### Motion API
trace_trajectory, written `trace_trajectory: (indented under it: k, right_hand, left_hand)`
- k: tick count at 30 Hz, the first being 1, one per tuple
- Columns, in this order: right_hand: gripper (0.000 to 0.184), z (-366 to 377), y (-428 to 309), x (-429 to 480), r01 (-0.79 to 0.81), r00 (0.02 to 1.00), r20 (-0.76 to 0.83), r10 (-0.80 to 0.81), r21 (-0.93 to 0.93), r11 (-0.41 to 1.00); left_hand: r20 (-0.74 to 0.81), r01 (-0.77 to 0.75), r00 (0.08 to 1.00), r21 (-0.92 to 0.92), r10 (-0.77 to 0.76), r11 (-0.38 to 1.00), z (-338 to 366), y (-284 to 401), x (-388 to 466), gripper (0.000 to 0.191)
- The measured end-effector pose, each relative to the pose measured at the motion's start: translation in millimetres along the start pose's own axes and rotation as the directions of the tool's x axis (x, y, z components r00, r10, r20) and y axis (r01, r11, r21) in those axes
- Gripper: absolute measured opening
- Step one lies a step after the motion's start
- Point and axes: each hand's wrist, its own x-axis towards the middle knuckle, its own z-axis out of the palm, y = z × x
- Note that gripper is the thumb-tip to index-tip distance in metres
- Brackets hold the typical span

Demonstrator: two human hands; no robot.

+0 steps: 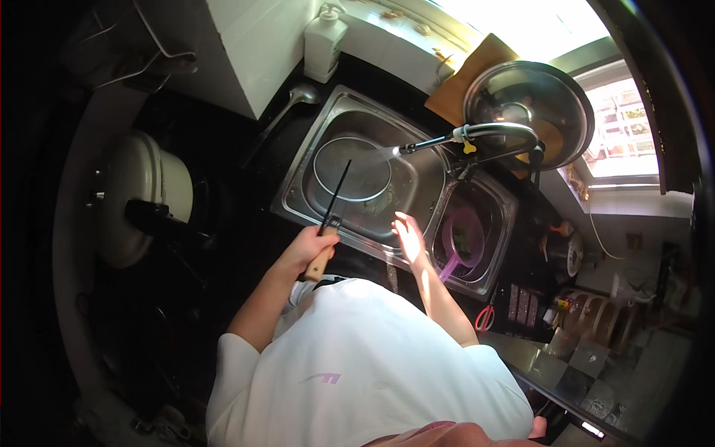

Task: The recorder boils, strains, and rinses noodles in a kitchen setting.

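My left hand [314, 246] is closed around the wooden handle [320, 261] of a knife-like tool, whose thin dark blade [339, 189], seen edge-on, points over the larger basin of a double steel sink [419, 184]. My right hand [409, 233] is held over the near edge of that basin, fingers apart, with nothing in it. Water sprays from the faucet [416, 146] towards the far part of the basin, where a round metal rim [389, 177] shows. A pink strainer [463, 234] with something green inside sits in the smaller basin.
A ladle [282, 112] and a white pump bottle [324, 47] lie and stand beyond the sink. Behind the faucet a large steel bowl [570, 112] leans near a brown board [475, 67]. A pale lidded pot [176, 181] is at left, red-handled scissors [485, 318] at right.
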Motion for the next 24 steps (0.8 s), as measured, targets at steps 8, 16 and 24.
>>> trace_trajectory:
  k: [8,16,24]
  right_hand:
    - [0.071,-134,42,-84,-0.486,0.848,-0.529,-0.001,-0.779,0.395]
    - [0.053,-178,5,-100,-0.461,0.7,-0.696,0.16,-0.27,0.846]
    - [0.049,-211,-54,-132,-0.491,0.585,-0.809,-0.055,-0.407,0.77]
  left_hand:
    - [-0.177,0.034,0.974,0.726,0.139,0.687,3,36,-115,0.042]
    - [0.275,-0.089,0.956,0.612,-0.105,0.786,27,52,-109,0.032]
    - [0.486,-0.27,0.852,0.727,-0.195,0.631,163,12,28,0.025]
